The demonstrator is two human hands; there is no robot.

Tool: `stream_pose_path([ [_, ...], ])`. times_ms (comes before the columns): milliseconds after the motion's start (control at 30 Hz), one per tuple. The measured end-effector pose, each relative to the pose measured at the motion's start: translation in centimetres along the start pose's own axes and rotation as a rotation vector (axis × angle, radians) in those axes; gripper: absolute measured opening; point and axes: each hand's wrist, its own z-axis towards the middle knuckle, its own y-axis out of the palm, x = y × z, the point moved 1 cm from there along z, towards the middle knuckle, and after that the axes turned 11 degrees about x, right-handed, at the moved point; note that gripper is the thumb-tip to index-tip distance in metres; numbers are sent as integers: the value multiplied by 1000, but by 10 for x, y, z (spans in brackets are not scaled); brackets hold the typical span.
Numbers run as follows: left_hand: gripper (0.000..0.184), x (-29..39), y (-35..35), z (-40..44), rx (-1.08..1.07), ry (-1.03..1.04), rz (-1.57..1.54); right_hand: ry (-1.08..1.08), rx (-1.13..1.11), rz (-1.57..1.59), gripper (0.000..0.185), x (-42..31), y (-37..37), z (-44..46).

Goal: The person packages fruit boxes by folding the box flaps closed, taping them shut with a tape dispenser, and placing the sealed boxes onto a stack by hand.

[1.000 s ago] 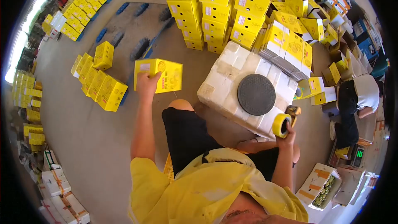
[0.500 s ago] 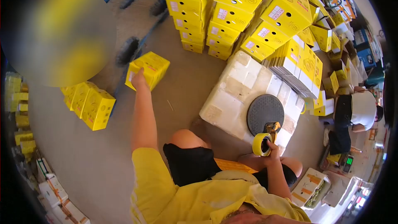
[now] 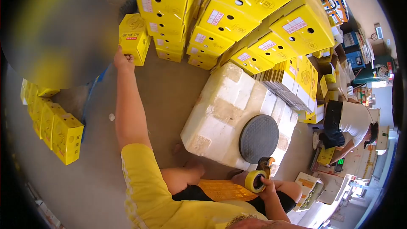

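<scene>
A yellow printed box (image 3: 136, 38) hangs at the end of my outstretched left arm, left of the tall box stacks. My left hand (image 3: 124, 59) grips its lower edge. In front of my lap, my right hand (image 3: 268, 188) holds a tape dispenser (image 3: 257, 181) with a yellow roll, its orange and black head pointing up. Just beyond the dispenser, a round dark disc (image 3: 259, 139) lies on a white foam block (image 3: 220, 114) with worn, taped patches.
Tall stacks of yellow boxes (image 3: 237, 12) rise beyond the foam block, with flattened cartons (image 3: 292, 82) beside it. A row of yellow boxes (image 3: 55, 131) is on the floor at left. A person (image 3: 354, 121) bends over a box at right. A blurred circle hides the upper left.
The box in my left hand has moved outward, up beside the stacks. My view has swung, and my right hand with the dispenser sits lower. The person at right now reaches to a yellow box.
</scene>
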Motion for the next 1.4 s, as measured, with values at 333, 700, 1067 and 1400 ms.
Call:
stream_pose_path([
  [333, 55, -127, -53, 13, 244, 280, 559, -61, -1, -115, 57, -18, 31, -18],
  [700, 61, -123, 3, 34, 103, 669, 1181, -96, -11, -194, 55, -18, 44, -13],
  [1067, 55, -138, -188, -84, -1133, 998, 2197, -28, -199, 14, 41, 5, 31, -4],
  [1400, 30, -112, -169, -528, -1184, 531, 1973, -112, -619, 339, 52, -52, -15, -46],
])
